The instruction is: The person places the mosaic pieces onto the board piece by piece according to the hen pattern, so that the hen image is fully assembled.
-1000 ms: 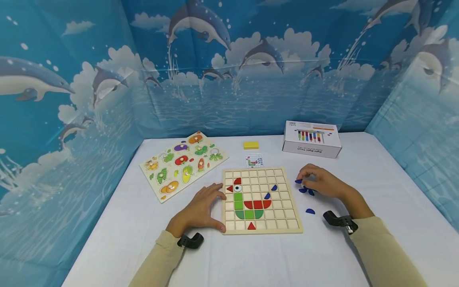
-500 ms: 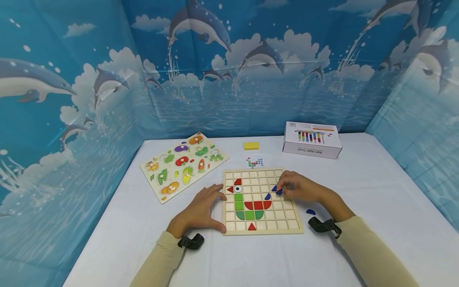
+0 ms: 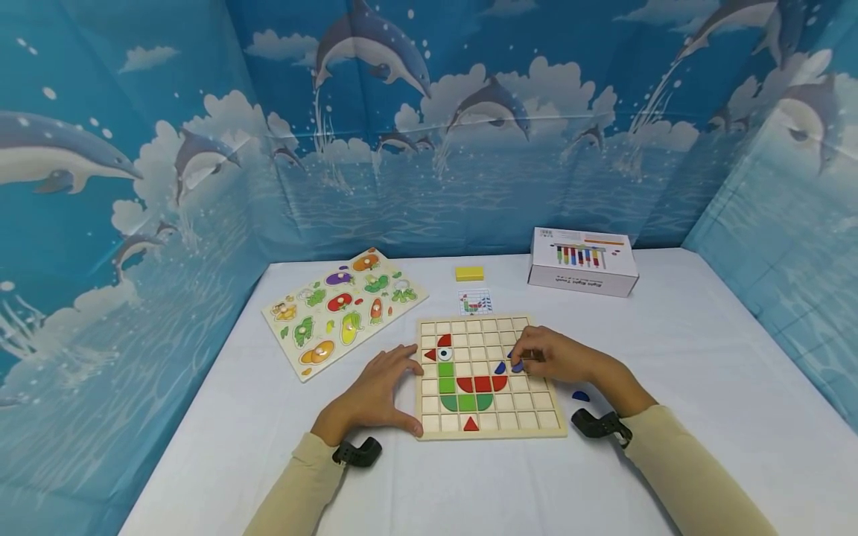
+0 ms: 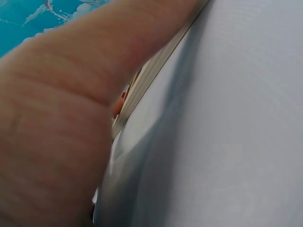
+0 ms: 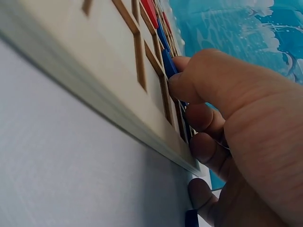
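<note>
A wooden grid board [image 3: 499, 434] lies on the white table with red, green and blue shape pieces forming a bird. My left hand [image 3: 372, 391] rests along its left edge, thumb near the lower corner and fingers higher up, gripping nothing. Over the board's right part, my right hand [image 3: 559, 356] pinches a blue half-round piece [image 3: 517, 367] between thumb and fingers. Close by are a blue piece [image 3: 500, 368] in a cell and another, partly covered by the fingers. In the right wrist view the blue piece [image 5: 169, 62] is at the fingertips, low over the cells.
A loose blue half-round piece [image 3: 580, 396] lies right of the board. Behind the board are a small pattern card [image 3: 475, 301] and a yellow block [image 3: 469, 274]. A vegetable puzzle board [image 3: 322, 316] sits at the left, a white box [image 3: 583, 262] at the back right.
My right hand has moved left from the loose blue pieces onto the board, bringing a blue half-round piece, then slightly lower toward a cell. My left hand has stayed at the board's edge.
</note>
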The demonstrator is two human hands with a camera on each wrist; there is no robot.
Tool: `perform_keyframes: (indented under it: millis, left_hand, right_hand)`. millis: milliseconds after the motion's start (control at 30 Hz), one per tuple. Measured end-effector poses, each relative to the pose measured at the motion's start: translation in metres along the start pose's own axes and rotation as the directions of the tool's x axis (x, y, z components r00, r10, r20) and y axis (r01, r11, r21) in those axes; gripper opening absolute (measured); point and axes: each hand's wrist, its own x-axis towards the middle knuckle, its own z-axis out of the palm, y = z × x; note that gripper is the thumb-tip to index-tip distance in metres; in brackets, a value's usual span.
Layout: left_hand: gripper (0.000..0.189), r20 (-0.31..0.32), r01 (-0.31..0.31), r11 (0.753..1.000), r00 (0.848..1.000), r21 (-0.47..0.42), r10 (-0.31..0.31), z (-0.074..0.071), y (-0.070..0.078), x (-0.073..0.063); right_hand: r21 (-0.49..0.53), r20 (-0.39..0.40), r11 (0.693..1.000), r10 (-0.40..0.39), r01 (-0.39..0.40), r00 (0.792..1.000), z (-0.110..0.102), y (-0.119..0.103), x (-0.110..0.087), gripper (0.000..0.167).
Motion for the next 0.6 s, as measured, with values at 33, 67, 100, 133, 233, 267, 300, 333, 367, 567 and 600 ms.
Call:
perform_keyframes:
  millis: [33,67,100,133,233,267,300,333,367,567,600]
  left_hand:
    - [0.09,0.001,0.0,1.0,1.0,-0.001,0.0,0.0001,0.0,0.0]
    - [0.09,0.001,0.001,1.0,1.0,-0.001,-0.001,0.0002,0.0001,-0.0001]
    - [0.09,0.002,0.001,1.0,1.0,-0.001,-0.001,0.0002,0.0002,-0.0002]
    - [0.09,0.003,0.002,1.0,1.0,0.0,-0.002,0.0002,0.0001,-0.0002]
    - [0.09,0.003,0.002,1.0,1.0,-0.007,-0.002,-0.0004,0.0011,-0.0008]
    - [0.09,0.003,0.003,1.0,1.0,-0.01,-0.003,-0.0006,0.0014,-0.001]
    - [0.09,0.004,0.003,1.0,1.0,-0.012,-0.003,-0.0009,0.0017,-0.0012]
    - [0.09,0.004,0.004,1.0,1.0,-0.014,-0.004,-0.0011,0.0021,-0.0013]
    - [0.09,0.004,0.005,1.0,1.0,-0.016,-0.005,-0.0014,0.0023,-0.0014]
    - [0.091,0.004,0.003,1.0,1.0,-0.013,-0.003,-0.0021,0.0028,-0.0011]
    - [0.091,0.004,0.002,1.0,1.0,-0.013,-0.002,-0.0021,0.0028,-0.0011]
  right_hand:
    - [-0.002,0.001,1.0,0.001,-0.001,1.0,-0.0001,-0.0003,-0.0002,0.028]
    - [-0.004,0.003,1.0,0.005,-0.005,1.0,-0.0002,-0.0006,-0.0002,0.028]
    - [-0.006,0.006,1.0,0.01,-0.01,1.0,-0.0003,-0.0009,-0.0003,0.028]
    - [-0.008,0.008,1.0,0.012,-0.012,1.0,-0.0004,-0.0011,-0.0004,0.028]
    - [-0.011,0.013,1.0,0.024,-0.024,1.0,-0.0005,-0.0024,-0.0003,0.028]
    - [-0.01,0.014,1.0,0.027,-0.027,1.0,-0.0006,-0.0028,0.0,0.028]
    - [-0.012,0.014,1.0,0.027,-0.027,1.0,-0.0006,-0.0028,0.0,0.028]
    - [-0.013,0.013,1.0,0.026,-0.026,1.0,-0.0006,-0.003,0.0002,0.028]
    - [-0.014,0.012,1.0,0.026,-0.026,1.0,-0.0006,-0.003,0.0002,0.029]
    - [-0.018,0.009,1.0,0.025,-0.025,1.0,-0.001,-0.002,0.0001,0.029]
    - [-0.018,0.009,1.0,0.024,-0.024,1.0,-0.0011,-0.0019,0.0,0.028]
